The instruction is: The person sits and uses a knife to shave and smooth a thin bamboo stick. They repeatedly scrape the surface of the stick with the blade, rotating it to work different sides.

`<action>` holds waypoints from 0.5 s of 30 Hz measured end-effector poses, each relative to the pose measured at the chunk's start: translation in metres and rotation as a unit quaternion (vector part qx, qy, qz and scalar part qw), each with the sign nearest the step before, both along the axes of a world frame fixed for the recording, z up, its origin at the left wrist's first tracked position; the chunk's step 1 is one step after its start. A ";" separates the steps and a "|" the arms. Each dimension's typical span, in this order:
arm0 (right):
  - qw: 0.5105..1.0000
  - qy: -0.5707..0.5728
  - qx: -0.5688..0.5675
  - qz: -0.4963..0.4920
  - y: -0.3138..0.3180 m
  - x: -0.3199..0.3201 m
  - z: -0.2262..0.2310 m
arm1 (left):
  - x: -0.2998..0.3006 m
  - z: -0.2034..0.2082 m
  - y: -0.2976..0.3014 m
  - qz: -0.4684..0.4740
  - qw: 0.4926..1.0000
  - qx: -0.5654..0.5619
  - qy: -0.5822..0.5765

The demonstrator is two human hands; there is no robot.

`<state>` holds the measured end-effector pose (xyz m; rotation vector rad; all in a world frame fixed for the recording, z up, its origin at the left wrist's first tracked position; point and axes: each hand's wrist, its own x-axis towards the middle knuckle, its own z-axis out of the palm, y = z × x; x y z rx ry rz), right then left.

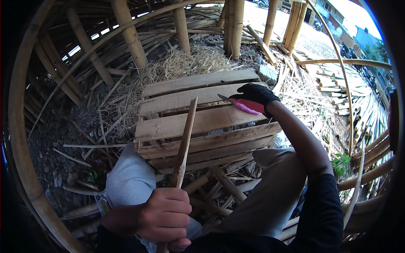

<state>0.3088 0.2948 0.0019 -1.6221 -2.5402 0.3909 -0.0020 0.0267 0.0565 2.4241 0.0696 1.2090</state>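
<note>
My left hand [164,217] is bare and wrapped in a fist around a long split strip of bamboo [187,139]. The strip stands up and leans slightly right, its narrow end over the slatted wooden crate [177,126]. On my right hand [256,97] is a black glove with a pinkish-red palm. A small knife [246,109] with a patterned pink handle lies against that palm, its short blade pointing left above the slats. My right fingers are bent about the knife, though some are hidden by the glove's back.
My knees flank the crate. Dry straw and shavings [185,63] pile up behind it, near upright bamboo posts [234,29]. Cut bamboo lies stacked at the right [367,114], and more pieces [228,183] lie below the crate. A curved bamboo pole [25,147] edges the left side.
</note>
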 end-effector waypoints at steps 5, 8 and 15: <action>0.996 -0.080 0.032 0.006 -0.003 -0.008 -0.040 | -0.007 -0.010 0.005 0.017 0.999 0.003 -0.037; 0.987 -0.134 0.084 -0.024 -0.009 -0.020 -0.046 | -0.005 -0.020 0.008 0.039 0.995 0.007 -0.088; 0.983 -0.031 0.182 -0.012 -0.022 -0.037 -0.034 | 0.008 -0.040 0.003 0.092 0.976 -0.042 -0.191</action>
